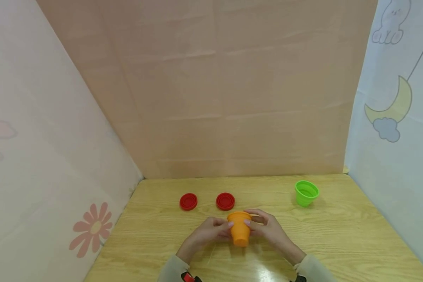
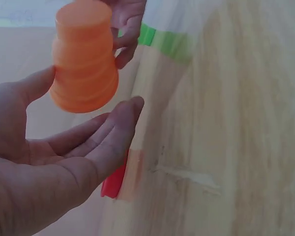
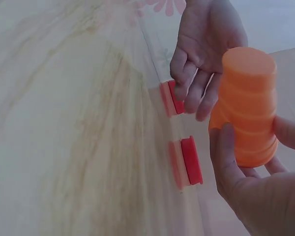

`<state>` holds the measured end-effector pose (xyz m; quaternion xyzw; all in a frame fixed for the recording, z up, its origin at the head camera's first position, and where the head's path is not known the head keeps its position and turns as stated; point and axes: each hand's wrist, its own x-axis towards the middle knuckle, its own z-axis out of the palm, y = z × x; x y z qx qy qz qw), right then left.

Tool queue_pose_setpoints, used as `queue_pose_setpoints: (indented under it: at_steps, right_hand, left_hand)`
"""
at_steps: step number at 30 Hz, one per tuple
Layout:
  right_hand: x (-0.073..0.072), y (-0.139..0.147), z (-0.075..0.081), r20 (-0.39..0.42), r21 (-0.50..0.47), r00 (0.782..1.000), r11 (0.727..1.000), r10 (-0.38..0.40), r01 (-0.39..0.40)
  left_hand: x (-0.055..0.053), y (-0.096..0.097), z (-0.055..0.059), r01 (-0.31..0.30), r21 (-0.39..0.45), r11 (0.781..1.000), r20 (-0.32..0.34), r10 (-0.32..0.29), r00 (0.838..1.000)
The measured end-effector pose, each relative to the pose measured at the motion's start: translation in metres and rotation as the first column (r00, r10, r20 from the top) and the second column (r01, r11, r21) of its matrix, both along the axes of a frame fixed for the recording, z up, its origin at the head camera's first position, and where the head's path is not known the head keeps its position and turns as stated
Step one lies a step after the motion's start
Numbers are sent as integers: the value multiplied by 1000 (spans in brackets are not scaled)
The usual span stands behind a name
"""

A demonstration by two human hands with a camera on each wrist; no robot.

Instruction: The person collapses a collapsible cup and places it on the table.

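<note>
An orange collapsible cup (image 1: 240,231) with ringed walls is raised over the table, its closed base tilted toward the head camera. My right hand (image 1: 272,232) grips it, thumb on the near wall and fingers around the rim side. From the other side, my left hand (image 1: 211,232) holds the cup with its thumb against the wall. Several left fingers (image 3: 204,91) hang off the cup in the right wrist view; the left index finger is partly hidden there. Behind the cup lie two red, flattened collapsible cups, one to the left (image 1: 188,201) and one nearer the middle (image 1: 225,201).
A green collapsible cup (image 1: 306,193) stands expanded at the back right of the wooden table (image 1: 342,227). A brown sheet (image 1: 232,98) covers the back, and patterned white cloth walls (image 1: 49,117) flank the left and right sides.
</note>
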<state>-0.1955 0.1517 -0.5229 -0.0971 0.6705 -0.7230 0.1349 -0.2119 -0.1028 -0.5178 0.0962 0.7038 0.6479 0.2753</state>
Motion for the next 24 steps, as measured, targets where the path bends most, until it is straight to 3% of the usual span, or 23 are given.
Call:
queue_pose_setpoints:
  at_steps: [8,17,24]
  right_hand:
    - [2,2,-1,88,-107,994,993,65,-55]
    - [4,10,-5,230,-216,967,975,110,-60]
    - [5,13,-7,262,-239,955,968,141,-77]
  left_hand:
    - [-3,-2,0,-29,26,999,-54,30,998]
    - [-4,4,-11,-60,93,994,-58,66,996]
    - [-1,8,-16,-104,150,983,-44,111,993]
